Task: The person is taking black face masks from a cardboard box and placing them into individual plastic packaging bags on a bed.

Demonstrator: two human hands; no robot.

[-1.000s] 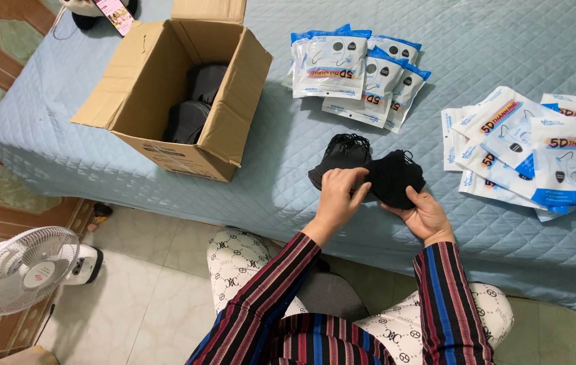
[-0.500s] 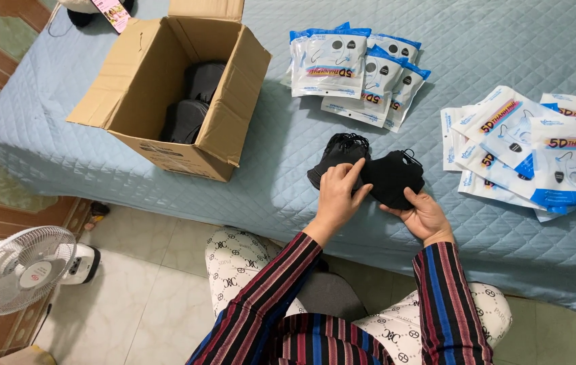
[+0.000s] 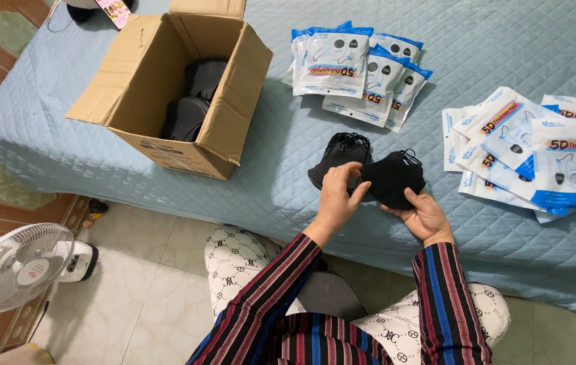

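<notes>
A bed [image 3: 477, 40] with a pale blue quilted cover fills most of the view. On its left part stands an open cardboard box [image 3: 159, 101] with dark masks [image 3: 196, 101] stacked inside. Right of the box, near the top, lies a fanned pile of filled white and blue packets [image 3: 355, 74]; a second, looser spread of flat packets [image 3: 538, 155] covers the right side of the bed. On the tiled floor at lower left stands a white fan [image 3: 14, 267].

The person sits at the bed's edge in striped sleeves and patterned trousers. Between the two packet piles, close to the near edge, lies a small heap of black masks [image 3: 338, 152] on the cover. Just right of it, one black mask [image 3: 393, 179] is held above the bed. The right hand [image 3: 426, 213] supports this mask from below, fingers curled up around its lower edge. The left hand [image 3: 338, 196] pinches the mask's left end with thumb and fingertips closed on it (its knuckles overlap the heap behind, so I cannot tell whether it touches that too).
</notes>
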